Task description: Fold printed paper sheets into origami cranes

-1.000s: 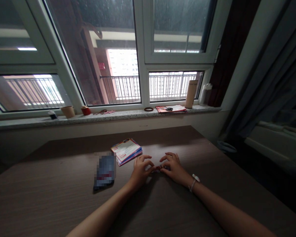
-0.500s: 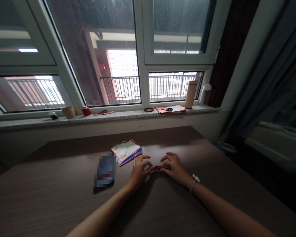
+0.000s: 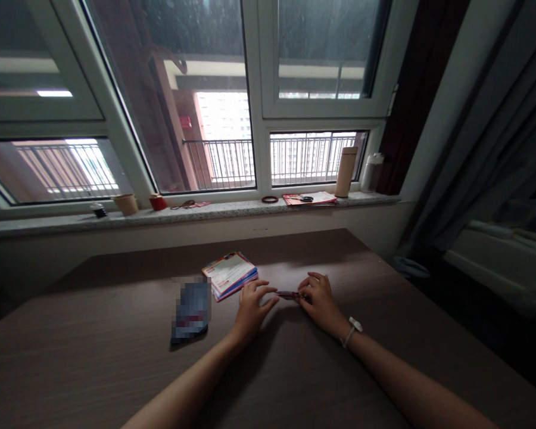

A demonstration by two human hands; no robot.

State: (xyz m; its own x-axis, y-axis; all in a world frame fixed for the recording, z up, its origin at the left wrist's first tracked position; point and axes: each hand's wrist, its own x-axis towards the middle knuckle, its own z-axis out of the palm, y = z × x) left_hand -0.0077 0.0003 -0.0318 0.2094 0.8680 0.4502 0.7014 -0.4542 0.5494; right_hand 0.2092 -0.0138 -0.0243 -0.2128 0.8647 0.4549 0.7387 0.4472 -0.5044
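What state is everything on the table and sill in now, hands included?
Left hand: thumb and index apart, near the item's left end; contact unclear.
Right hand: pinching the small reddish item.
Small reddish item: held at its right end.
Card stack: piled, edges uneven.
Pixelated bluish item: lying down, details hidden.
Tan bottle: upright, capped.
Whitish bottle: upright.
Tan cup: upright, contents unseen.
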